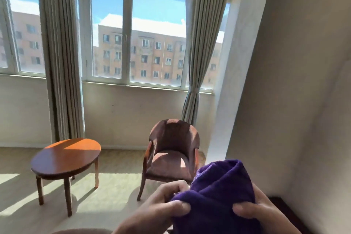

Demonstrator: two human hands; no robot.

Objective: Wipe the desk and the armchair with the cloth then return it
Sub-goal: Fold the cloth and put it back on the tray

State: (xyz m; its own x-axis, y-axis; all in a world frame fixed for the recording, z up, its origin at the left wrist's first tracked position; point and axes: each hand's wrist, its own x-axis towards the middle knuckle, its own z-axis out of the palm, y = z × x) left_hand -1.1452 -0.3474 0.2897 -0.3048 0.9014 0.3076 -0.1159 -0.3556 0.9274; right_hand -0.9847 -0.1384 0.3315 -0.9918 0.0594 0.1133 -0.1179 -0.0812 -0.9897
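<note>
A purple cloth is bunched up in front of me at the lower right. My left hand pinches its left edge with thumb and curled fingers. My right hand grips its right side, thumb on top. A round wooden table, the desk, stands on the floor at the left, partly sunlit. The brown upholstered armchair stands right of it, facing me, just beyond my hands.
A wide window with pale curtains fills the far wall. A wall corner juts in at the right. A dark wooden edge shows at the lower right. Carpeted floor lies between the table and the chair.
</note>
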